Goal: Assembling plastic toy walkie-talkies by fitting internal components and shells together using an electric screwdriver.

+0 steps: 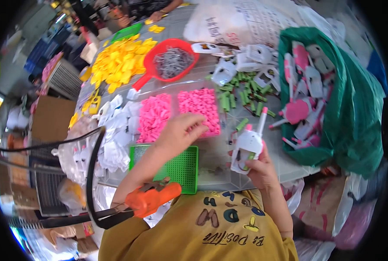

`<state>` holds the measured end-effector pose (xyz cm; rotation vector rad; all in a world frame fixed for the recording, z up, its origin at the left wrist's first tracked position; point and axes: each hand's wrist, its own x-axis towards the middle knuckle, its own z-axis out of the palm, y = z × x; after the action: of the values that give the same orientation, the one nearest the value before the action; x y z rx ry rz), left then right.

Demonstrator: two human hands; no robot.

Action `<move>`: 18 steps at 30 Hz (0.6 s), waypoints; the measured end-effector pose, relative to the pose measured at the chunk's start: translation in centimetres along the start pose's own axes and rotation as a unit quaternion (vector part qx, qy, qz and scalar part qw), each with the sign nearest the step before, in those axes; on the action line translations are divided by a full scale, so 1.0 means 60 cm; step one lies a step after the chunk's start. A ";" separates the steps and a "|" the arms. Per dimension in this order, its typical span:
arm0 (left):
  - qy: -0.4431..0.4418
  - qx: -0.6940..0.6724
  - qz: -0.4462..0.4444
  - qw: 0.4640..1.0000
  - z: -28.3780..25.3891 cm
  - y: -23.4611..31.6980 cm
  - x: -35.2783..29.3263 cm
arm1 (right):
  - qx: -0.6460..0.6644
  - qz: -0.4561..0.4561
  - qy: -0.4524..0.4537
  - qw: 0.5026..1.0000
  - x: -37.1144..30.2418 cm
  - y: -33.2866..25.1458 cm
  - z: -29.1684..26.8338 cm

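R hand [263,168] grip's clamped on a smooth, rounded white plastic housing [249,142], R of L hand [180,131], its pink-tipped stem [262,121] angled fwd & slightly R. L hand's nearer the sm. chunky pink pcs [197,103], over their near edge, fingers curled; can't tell if that grip's apart or pinching a pc. Mesh-bottomed green plastic tray [186,164] sits on counter [215,162] btwn the forearms.

Your white assembly [249,142]: smooth plastic. Your shirt [176,237]: matt cloth. Before you: red scoop [149,61], glossy plastic; screws [173,64], metal; green bag [353,104], creased plastic.
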<state>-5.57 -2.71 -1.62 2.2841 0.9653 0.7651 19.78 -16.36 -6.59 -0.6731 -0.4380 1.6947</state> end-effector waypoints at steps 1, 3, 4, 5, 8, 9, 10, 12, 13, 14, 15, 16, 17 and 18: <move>0.040 -0.015 -0.117 0.992 -0.021 -0.009 -0.006 | -0.005 -0.003 0.005 1.000 0.005 -0.005 0.002; 0.208 -0.009 -0.158 0.965 -0.079 -0.072 -0.025 | 0.007 -0.001 -0.001 1.000 0.021 -0.011 0.003; 0.281 0.009 -0.185 0.942 -0.113 -0.086 -0.031 | 0.008 -0.005 0.000 1.000 0.027 -0.010 0.001; 0.353 0.028 -0.210 0.911 -0.148 -0.100 -0.041 | 0.006 -0.006 0.006 1.000 0.036 -0.008 0.002; 0.404 0.080 -0.252 0.876 -0.234 -0.171 -0.095 | 0.007 0.006 0.019 1.000 0.056 -0.006 0.009; 0.388 0.144 -0.250 0.876 -0.246 -0.206 -0.123 | 0.013 0.018 0.017 1.000 0.064 -0.001 0.009; 0.329 0.239 -0.262 0.875 -0.255 -0.259 -0.161 | 0.011 0.027 0.017 0.999 0.072 0.005 0.013; 0.169 0.287 -0.305 0.892 -0.243 -0.280 -0.168 | 0.008 0.018 0.015 1.000 0.077 0.020 -0.001; 0.154 0.299 -0.338 0.879 -0.240 -0.279 -0.165 | 0.010 0.018 0.011 1.000 0.079 0.026 -0.009; 0.140 0.310 -0.370 0.865 -0.237 -0.279 -0.160 | 0.015 0.010 0.010 1.000 0.079 0.028 -0.014; 0.117 0.316 -0.399 0.853 -0.241 -0.278 -0.157 | 0.014 0.011 0.008 1.000 0.080 0.029 -0.023; 0.079 0.347 -0.402 0.844 -0.245 -0.283 -0.159 | 0.034 0.002 0.002 0.999 0.079 0.029 -0.032; 0.041 0.378 -0.404 0.832 -0.250 -0.289 -0.159 | 0.054 -0.007 -0.005 0.999 0.079 0.029 -0.036; 0.018 0.346 -0.418 0.840 -0.258 -0.294 -0.159 | 0.050 -0.016 0.003 0.999 0.077 0.027 -0.036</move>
<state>-29.55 4.52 -5.31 1.9854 2.3145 0.0526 19.32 -12.37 -10.18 -0.5958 -0.3549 1.6724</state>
